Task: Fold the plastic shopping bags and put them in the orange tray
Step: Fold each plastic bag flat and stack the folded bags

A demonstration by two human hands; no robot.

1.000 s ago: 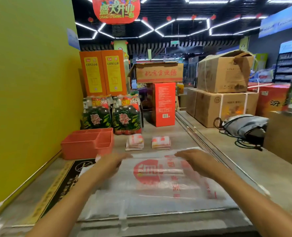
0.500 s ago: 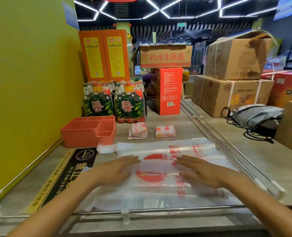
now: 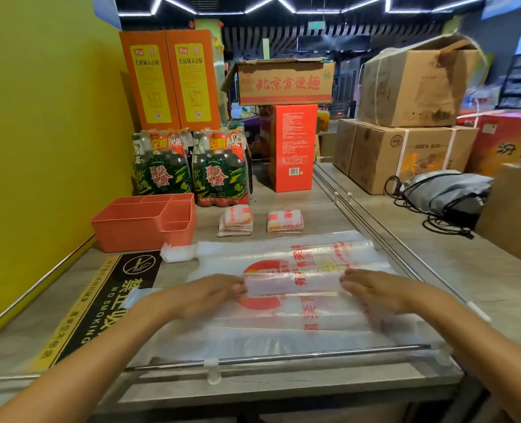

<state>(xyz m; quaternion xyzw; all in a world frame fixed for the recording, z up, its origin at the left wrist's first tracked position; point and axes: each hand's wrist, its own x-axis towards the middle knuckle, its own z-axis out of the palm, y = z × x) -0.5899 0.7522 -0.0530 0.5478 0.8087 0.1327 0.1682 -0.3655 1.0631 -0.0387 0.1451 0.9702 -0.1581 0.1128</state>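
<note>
Folding: a clear plastic bag point(image 3: 286, 288) is lain flat on the grey counter point(image 3: 344, 215), with a raised band of it held between the two hands.
Left hand point(image 3: 205, 293): laid on the bag's left part, fingertips curled under the edge of the raised fold and pinching it.
Right hand point(image 3: 375, 290): laid on the bag's right part, fingers bent onto the other end of the same fold and gripping it.
Bag print: a red disc and red Chinese characters are seen; too creased to be read.
Orange tray point(image 3: 144, 222): set at the far left of the counter against the yellow wall point(image 3: 39, 148), divided into compartments; no bag is seen inside.
Folded bags: two small packets, one point(image 3: 235, 220) and another point(image 3: 284, 221), are placed just beyond the flat bag, apart from the tray.
Floor sticker point(image 3: 100, 306): "NO SMOKING" in white on black, with a crossed-cigarette sign and Chinese text.
Cartons: "SHEN ROU" is printed on the brown box point(image 3: 405, 157) at right; red Chinese characters are printed on the noodle carton point(image 3: 285, 82).
Bottle packs point(image 3: 192, 169): green labels with red Chinese script, stood behind the tray.
Change: half a second ago both hands were pressed flat and close together near the red disc; they are now set wider apart, and a fold has been lifted between them. The view has been tipped further down.
</note>
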